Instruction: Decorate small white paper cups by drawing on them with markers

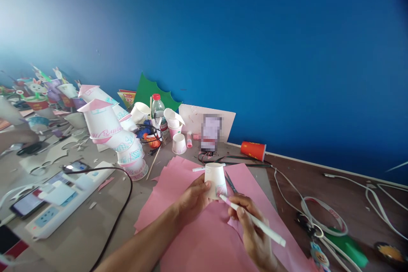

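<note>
My left hand (194,193) grips a white paper cup (214,177) from its left side, holding it above pink paper sheets (178,238). Near the cup's lower rim is a small pink and teal drawn patch. In my right hand (253,225) is a white marker pen (258,224), its tip touching or very close to that patch. Behind the cup lie a pair of scissors (231,182), partly hidden, and another white marker (200,169).
Decorated paper cups (103,123) stand stacked at left, beside a power strip (47,216) with a black cable. A bottle (157,112), a small cup (179,143) and a propped phone (211,131) stand behind. A red cup (253,150) lies sideways; cords (325,221) cover the right. Another person's arm (19,136) shows far left.
</note>
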`<state>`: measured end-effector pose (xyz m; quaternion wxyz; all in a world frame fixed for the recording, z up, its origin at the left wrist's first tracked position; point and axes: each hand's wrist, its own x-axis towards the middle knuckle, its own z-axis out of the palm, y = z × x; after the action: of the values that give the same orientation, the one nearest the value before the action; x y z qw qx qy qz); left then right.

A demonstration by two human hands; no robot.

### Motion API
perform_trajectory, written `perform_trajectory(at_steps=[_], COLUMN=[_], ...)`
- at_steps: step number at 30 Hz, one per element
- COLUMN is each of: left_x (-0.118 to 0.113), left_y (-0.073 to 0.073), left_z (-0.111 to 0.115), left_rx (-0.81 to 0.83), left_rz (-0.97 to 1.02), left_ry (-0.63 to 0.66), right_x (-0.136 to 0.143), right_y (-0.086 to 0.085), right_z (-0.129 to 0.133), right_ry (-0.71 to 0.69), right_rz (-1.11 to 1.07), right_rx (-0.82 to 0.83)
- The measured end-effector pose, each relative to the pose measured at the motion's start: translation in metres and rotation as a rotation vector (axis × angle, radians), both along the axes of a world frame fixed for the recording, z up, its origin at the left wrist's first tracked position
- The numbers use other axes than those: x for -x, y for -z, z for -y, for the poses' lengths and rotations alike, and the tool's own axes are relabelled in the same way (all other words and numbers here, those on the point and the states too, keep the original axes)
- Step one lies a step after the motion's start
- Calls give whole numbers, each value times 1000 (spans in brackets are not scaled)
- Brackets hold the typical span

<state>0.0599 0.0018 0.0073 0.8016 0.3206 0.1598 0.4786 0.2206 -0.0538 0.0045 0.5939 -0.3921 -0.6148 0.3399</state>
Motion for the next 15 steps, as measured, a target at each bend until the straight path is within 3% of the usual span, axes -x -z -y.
perform_trajectory(at_steps=[7,15], left_x=[1,1], left_y=[0,-1], left_z=[1,1], left_rx=[16,3], left_rz=[-1,-22], left_ry=[-4,-5], right_x=[-2,2], right_y=[5,-3], right_z=[-1,2], right_ry=[39,-1], right_rz=[-22,-33], right_rx=[49,24])
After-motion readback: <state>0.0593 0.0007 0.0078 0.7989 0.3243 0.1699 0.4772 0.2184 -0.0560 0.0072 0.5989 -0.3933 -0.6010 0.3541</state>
